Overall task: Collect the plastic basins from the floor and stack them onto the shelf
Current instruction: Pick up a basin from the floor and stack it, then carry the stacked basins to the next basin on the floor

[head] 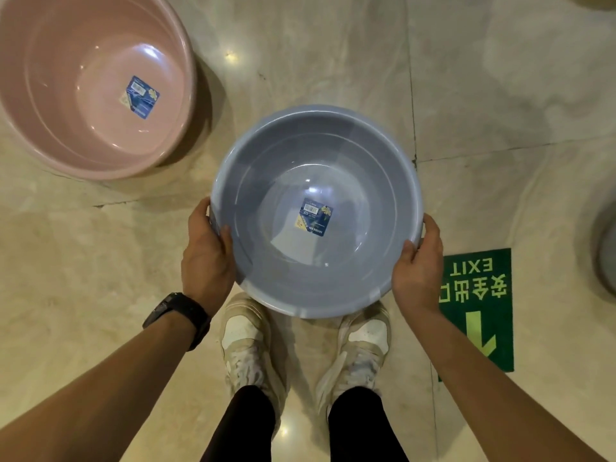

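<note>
Holds one blue-grey plastic basin (333, 281) between both hands, mouth upward and roughly level. Grips its left rim with the left hand (208, 251): thumb hooked over the lip onto the inner wall, remaining fingers curled beneath the rim and out of sight. Grips the opposite rim with the right hand (418, 265) in like manner, thumb atop the lip, fingers wrapped underneath. Carries nothing else in either hand.

Finds a blue product sticker (315, 217) on the basin bottom, between the two hands and slightly forward of them. Notes a black wristwatch (178, 316) on the left wrist, just behind the left hand. Notes a left shoe (245, 341) and a right shoe (360, 345), both pale sneakers, below and behind the hands, toe tips hidden by the near edge of the held basin. Cannot confirm the height of the basin above the floor.

Locates a larger pink basin (50, 95) standing upright on the marble floor (333, 61), forward and left of the left hand, well apart from it, with a similar sticker (139, 97) inside. Locates a green EXIT floor sign (476, 311) lying flat on the outer side of the right hand. Sees part of a grey basin (605, 255) further right of the right hand, cut off by the frame edge.
</note>
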Action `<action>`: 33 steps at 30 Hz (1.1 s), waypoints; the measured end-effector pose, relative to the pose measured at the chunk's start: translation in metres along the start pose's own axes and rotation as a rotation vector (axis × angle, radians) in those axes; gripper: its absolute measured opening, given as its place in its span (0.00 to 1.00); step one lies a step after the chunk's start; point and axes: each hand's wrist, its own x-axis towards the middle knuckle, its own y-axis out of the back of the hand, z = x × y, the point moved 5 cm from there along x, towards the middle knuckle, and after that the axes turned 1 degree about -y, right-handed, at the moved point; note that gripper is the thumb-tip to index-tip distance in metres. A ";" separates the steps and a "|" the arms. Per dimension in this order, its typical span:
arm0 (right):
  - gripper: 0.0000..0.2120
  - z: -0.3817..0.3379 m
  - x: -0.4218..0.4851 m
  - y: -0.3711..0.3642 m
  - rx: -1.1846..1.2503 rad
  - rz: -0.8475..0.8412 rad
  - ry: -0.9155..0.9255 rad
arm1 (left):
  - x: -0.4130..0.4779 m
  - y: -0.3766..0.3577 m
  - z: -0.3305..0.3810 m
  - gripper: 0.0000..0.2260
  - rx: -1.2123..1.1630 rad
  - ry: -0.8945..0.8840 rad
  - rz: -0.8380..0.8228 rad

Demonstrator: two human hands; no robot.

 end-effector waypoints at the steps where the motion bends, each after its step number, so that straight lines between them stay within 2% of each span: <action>1: 0.23 0.002 0.001 -0.001 -0.019 0.001 0.002 | -0.001 -0.001 0.001 0.24 -0.001 -0.001 -0.011; 5: 0.25 0.006 0.007 -0.005 -0.109 -0.052 -0.021 | -0.001 -0.004 0.010 0.27 0.102 -0.093 -0.027; 7: 0.29 0.008 0.009 -0.007 -0.139 -0.122 -0.054 | 0.002 -0.005 0.014 0.31 0.189 -0.064 -0.051; 9: 0.36 0.009 0.012 -0.007 -0.158 -0.251 -0.086 | 0.006 -0.008 0.015 0.28 0.317 -0.027 -0.124; 11: 0.42 0.004 0.012 -0.001 -0.274 -0.396 -0.077 | 0.012 -0.003 0.017 0.27 0.459 0.038 -0.214; 13: 0.45 -0.010 0.008 0.017 -0.412 -0.455 -0.028 | 0.010 0.011 0.032 0.30 0.560 0.068 -0.282; 17: 0.47 -0.078 -0.009 0.085 -0.477 -0.320 0.077 | -0.014 0.061 0.121 0.35 0.689 -0.117 -0.217; 23: 0.45 -0.219 -0.075 0.238 -0.518 -0.187 0.261 | -0.092 0.156 0.314 0.40 0.803 -0.446 -0.153; 29: 0.44 -0.325 -0.182 0.397 -0.491 -0.013 0.301 | -0.213 0.245 0.487 0.38 0.973 -0.855 -0.106; 33: 0.43 -0.361 -0.270 0.493 -0.447 0.180 0.282 | -0.291 0.301 0.574 0.38 0.942 -1.060 -0.021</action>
